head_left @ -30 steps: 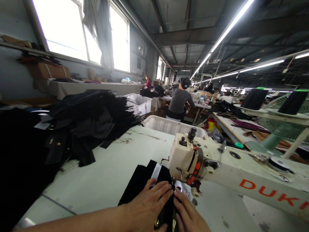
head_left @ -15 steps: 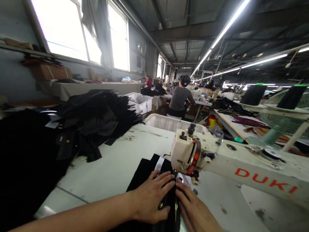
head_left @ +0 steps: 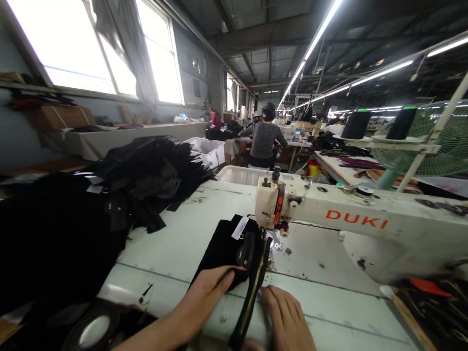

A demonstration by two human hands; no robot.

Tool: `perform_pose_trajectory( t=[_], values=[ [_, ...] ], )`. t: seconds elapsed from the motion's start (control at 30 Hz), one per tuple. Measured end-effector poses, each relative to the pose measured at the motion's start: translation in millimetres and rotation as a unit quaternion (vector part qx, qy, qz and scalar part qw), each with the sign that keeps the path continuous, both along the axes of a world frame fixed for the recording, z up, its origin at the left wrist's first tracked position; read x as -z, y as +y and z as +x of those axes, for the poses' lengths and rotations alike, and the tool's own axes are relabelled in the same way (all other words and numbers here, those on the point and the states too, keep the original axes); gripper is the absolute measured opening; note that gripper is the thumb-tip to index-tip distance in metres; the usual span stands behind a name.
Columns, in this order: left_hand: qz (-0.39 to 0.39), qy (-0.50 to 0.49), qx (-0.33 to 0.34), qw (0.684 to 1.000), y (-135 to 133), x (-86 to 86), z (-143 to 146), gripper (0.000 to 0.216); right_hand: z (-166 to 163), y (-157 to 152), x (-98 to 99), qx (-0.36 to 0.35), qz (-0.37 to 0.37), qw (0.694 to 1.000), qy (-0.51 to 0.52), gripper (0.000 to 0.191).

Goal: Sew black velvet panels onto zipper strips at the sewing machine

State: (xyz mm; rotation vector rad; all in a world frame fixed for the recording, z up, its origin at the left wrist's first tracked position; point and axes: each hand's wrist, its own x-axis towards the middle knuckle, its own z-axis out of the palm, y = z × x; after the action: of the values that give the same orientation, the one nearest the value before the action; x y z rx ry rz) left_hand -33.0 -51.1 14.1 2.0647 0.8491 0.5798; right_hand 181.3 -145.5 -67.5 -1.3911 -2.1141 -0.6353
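A black fabric piece (head_left: 215,243) with a white label (head_left: 240,227) and a dark tab with small metal fittings lies on the sewing machine table. My left hand (head_left: 212,290) pinches its near edge between thumb and fingers, lifting it slightly. Along the right side runs a black zipper tape (head_left: 252,297) with a gold-coloured line, from beside the needle area down to the near table edge. My right hand (head_left: 287,312) rests just right of this tape, fingers together and bent on the table, thumb apart and blurred low in view. The sewing machine head (head_left: 268,202) stands over the fabric's far right corner.
A large heap of black pieces (head_left: 146,170) covers the table's left side. White plastic bins (head_left: 237,174) stand beyond the table. Thread cones (head_left: 356,124) and a green fan (head_left: 438,141) are at right. A co-worker (head_left: 268,139) sits ahead, facing away.
Both hands have drawn back from the needle area toward me. My left hand went from lying flat to pinching the fabric edge. More zipper tape shows, and the view has shifted.
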Motion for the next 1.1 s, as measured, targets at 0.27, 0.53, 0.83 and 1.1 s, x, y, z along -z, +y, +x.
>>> perform_pose_trajectory(
  t=[0.27, 0.53, 0.83, 1.1],
  values=[
    [-0.021, -0.03, -0.052, 0.998, 13, -37.4, 5, 0.046, -41, 12, -27.8, -0.06, -0.015, 0.997, 0.043, 0.061],
    [0.013, -0.031, -0.008, 0.999, 3, -44.5, 10, 0.037, 6, -4, -34.2, -0.042, -0.077, 0.972, 0.216, 0.028],
    [0.029, -0.025, -0.005, 0.999, 1, -48.3, 12, 0.038, 85, 4, -104.9, 0.081, -0.102, 0.937, 0.325, 0.037],
    [0.208, 0.104, 0.132, 0.964, -13, -26.0, 2, 0.056, 10, -14, -46.9, -0.051, 0.012, 0.998, -0.035, 0.034]
  ],
)
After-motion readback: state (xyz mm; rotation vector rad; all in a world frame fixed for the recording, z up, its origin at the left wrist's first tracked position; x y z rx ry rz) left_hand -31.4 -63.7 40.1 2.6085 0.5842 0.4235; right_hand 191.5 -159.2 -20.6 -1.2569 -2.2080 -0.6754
